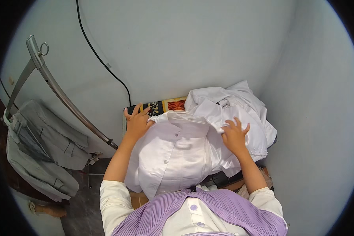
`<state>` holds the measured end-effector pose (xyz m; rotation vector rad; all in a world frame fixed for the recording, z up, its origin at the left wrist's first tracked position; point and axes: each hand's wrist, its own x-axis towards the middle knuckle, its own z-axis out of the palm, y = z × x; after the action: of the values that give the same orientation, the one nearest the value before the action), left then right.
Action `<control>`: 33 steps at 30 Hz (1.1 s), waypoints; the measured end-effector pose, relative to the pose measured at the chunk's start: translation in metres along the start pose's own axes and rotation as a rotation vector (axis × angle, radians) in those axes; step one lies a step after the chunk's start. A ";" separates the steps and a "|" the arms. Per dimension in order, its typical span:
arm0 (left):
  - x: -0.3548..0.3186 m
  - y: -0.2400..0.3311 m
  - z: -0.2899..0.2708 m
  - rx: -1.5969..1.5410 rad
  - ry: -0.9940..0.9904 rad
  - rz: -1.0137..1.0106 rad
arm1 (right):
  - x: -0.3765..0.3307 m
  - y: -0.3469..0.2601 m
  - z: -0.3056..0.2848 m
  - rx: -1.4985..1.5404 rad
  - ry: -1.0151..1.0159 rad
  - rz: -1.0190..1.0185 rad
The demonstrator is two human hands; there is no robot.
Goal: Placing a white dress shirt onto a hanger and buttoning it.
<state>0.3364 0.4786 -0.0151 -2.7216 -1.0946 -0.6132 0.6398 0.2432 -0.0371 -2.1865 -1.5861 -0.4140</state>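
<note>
Low in the frame's centre, both forearms reach up from the person's lilac-and-cream top. The left hand (137, 122) lies spread, palm down, on the white shirt (173, 157) at its collar's left corner. The right hand (235, 135), fingers splayed, presses the right shoulder. Beyond them lies a heap of white garments (240, 106) against the pale wall (177, 47); grey jackets (43, 149) hang at far left.

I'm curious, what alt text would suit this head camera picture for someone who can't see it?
Seen from above, a person's left hand and right hand press flat on a white buttoned shirt spread over a small table with a patterned cloth. More white garments are heaped behind; grey clothes hang at left.
</note>
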 end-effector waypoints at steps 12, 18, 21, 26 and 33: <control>-0.018 0.024 -0.029 -0.186 0.014 -0.342 | -0.030 -0.114 -0.007 0.315 0.047 -0.006; -0.042 0.016 -0.038 -0.212 0.136 -0.442 | -0.023 -0.035 -0.027 0.257 0.327 0.115; -0.045 0.024 -0.049 -0.136 0.199 -0.381 | 0.024 -0.040 -0.053 0.233 0.435 0.073; -0.029 0.029 -0.080 -0.098 0.189 -0.276 | 0.077 -0.009 -0.062 0.262 0.066 -0.229; 0.052 0.024 -0.154 0.013 0.665 -0.118 | 0.152 -0.015 -0.141 0.211 0.738 -0.166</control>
<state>0.3377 0.4514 0.1466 -2.1642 -1.0563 -1.3837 0.6727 0.3053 0.1586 -1.4854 -1.3058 -0.9275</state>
